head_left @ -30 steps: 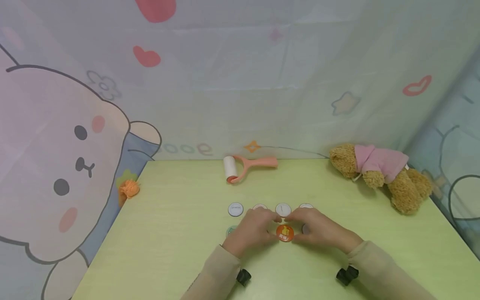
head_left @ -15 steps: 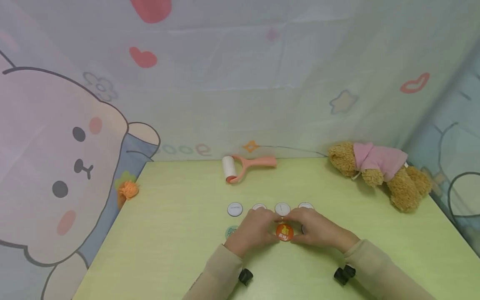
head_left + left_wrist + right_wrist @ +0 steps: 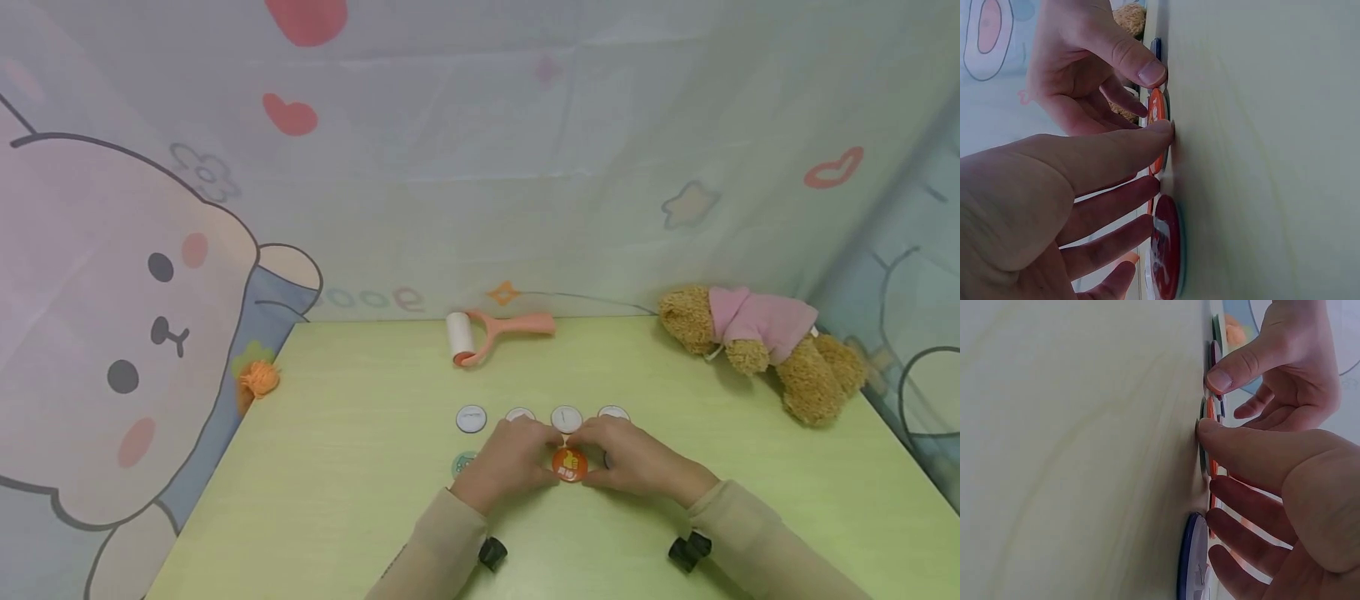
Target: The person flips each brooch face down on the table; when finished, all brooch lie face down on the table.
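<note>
An orange-red round button badge (image 3: 570, 465) with a yellow thumbs-up print lies face up on the table between both hands. My left hand (image 3: 506, 462) holds its left edge with thumb and forefinger, and my right hand (image 3: 641, 458) does the same at the right edge. In the left wrist view, a dark red badge (image 3: 1167, 247) lies beside the left fingers. A blue-rimmed badge (image 3: 1193, 559) sits beside the right fingers in the right wrist view. Left of the left hand, a green badge (image 3: 462, 463) is partly covered.
Behind the hands runs a row of several white-backed badges (image 3: 471, 418). Farther back lie a pink-handled lint roller (image 3: 517, 324) and, at right, a teddy bear (image 3: 765, 329) in a pink top. An orange yarn-like ball (image 3: 260, 378) sits at the table's (image 3: 322, 500) left edge.
Both hands stay at the orange-red badge; the right hand has shifted very slightly left toward it. The other things have stayed put.
</note>
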A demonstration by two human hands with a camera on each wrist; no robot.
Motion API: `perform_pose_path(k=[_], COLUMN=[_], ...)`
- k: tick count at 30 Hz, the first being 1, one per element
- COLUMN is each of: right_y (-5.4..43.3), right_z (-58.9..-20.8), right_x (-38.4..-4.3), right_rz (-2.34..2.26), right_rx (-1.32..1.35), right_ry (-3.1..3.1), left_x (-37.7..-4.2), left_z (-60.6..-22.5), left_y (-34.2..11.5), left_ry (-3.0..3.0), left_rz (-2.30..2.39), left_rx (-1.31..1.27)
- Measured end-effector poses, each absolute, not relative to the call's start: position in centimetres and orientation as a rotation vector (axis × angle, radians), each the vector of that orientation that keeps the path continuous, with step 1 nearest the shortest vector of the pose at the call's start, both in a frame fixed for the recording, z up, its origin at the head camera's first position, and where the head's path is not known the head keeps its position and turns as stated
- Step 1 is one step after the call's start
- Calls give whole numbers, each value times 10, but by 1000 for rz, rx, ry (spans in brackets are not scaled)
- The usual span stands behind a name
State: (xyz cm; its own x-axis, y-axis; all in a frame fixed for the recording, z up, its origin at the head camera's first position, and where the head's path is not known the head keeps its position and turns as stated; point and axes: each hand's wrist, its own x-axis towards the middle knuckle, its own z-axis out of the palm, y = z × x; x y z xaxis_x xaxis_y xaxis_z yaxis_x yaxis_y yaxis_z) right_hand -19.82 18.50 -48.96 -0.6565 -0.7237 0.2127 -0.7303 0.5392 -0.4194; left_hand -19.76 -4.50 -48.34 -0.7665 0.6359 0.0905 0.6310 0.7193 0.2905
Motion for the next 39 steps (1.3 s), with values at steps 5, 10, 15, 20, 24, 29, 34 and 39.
perform_pose_path(k=[5,10,15,20,24,29,34,39], right_y=[186,185,184,184,184,184,184,185], right_z=[-491,-493,-495,-495,-494,-493,-493,-494], right_x=[-198,-199,-200,-200,-200,-200,-200,-200], right_rz=[761,778,806,815,824,825,828,829], right_rx=[1281,1291,1290,1290,1285,1277,1275,1270], right_ry=[-2770,-2753,-2769,-2771,-2770,-2770,-2759,-2733], left_x=[-197,-196,-196,-196,-196,-196,-196,-197], left_z=[-484,-483,-485,-483,-482,-482,-483,-481], left_y=[-45,-45,-44,-43,-42,-43,-43,-44], left_ry=[2892,2908,2903,2885,2875,2841,2833,2820], left_rz=[485,480,518,562,594,672,694,714], left_rx=[1063,1092,1116,1156,1156,1134,1123,1112])
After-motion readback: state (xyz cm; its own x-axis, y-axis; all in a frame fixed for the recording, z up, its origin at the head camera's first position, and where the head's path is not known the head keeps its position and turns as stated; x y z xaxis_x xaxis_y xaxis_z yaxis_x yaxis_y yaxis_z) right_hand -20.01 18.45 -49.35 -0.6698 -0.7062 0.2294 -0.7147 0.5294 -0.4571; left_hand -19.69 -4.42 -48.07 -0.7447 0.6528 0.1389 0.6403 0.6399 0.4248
